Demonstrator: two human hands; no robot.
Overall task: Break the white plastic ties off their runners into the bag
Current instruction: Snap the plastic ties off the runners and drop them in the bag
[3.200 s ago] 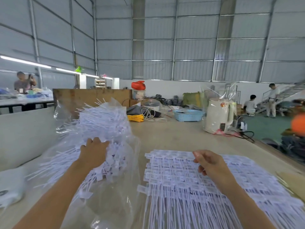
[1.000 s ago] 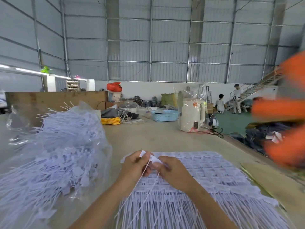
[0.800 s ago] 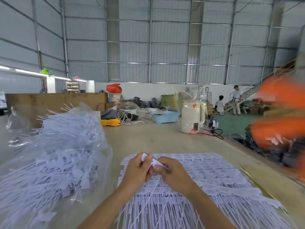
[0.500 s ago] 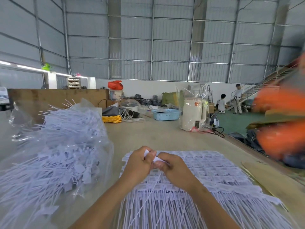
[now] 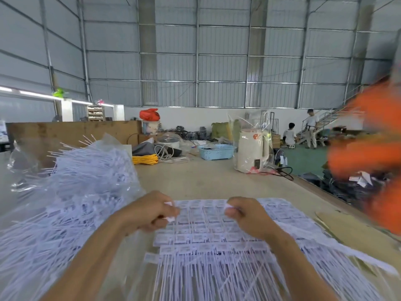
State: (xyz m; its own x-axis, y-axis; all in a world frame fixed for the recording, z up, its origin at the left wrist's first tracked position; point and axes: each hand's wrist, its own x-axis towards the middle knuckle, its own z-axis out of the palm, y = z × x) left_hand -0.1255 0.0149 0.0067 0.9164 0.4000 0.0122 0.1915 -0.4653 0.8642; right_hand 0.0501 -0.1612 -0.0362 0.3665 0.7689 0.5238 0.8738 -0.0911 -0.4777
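A flat stack of white plastic ties on runners (image 5: pixel 217 237) lies on the table in front of me. My left hand (image 5: pixel 149 210) and my right hand (image 5: pixel 247 216) are above its far end, held apart. Each grips a small white piece of tie between curled fingers and thumb. At the left stands a clear plastic bag (image 5: pixel 71 198) heaped with loose white ties.
The beige table (image 5: pixel 201 177) stretches ahead. At its far end sit a cream kettle (image 5: pixel 252 153) in plastic wrap, a blue basket (image 5: pixel 216 151), yellow cord (image 5: pixel 145 159) and cables. A blurred orange shape (image 5: pixel 373 153) moves at the right. Two people are far back right.
My hands were together at the stack's far edge, both on one tie; now they have pulled apart sideways, each with a white piece. Earlier still, my left hand rested on the bag.
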